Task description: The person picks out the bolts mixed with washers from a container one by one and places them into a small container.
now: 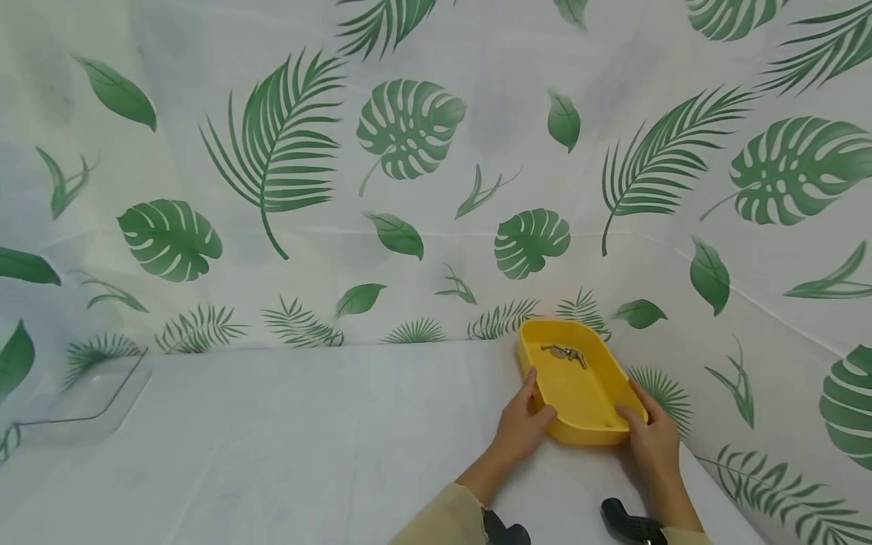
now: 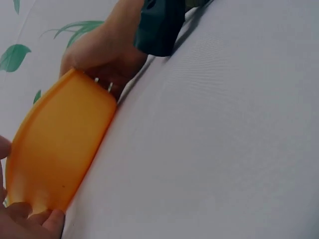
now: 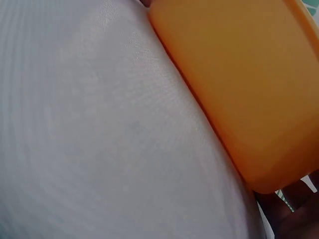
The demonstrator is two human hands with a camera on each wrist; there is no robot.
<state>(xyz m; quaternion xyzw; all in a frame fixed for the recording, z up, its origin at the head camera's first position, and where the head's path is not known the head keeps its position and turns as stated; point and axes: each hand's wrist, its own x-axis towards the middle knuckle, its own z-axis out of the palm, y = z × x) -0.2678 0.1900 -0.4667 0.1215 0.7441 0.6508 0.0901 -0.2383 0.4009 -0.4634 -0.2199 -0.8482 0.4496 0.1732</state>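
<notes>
A yellow tray (image 1: 579, 393) with rounded corners stands at the right of the white table, close to the leaf-printed backdrop. Near its far end lie several small metal pieces (image 1: 567, 353), too small to name surely. My left hand (image 1: 521, 424) grips the tray's left side, thumb at the rim; in the left wrist view its fingers (image 2: 42, 219) curl under the tray's edge. My right hand (image 1: 650, 435) holds the near right corner, thumb over the rim. In the right wrist view the tray's outer wall (image 3: 244, 89) fills the upper right, with right-hand fingers (image 3: 294, 199) beneath its corner.
A clear plastic container (image 1: 88, 401) with a dark rim line sits at the table's far left. White cloth with green leaves (image 1: 409, 129) rises behind and to the right of the table (image 1: 272, 439). Dark straps (image 1: 630, 522) show on the wrists.
</notes>
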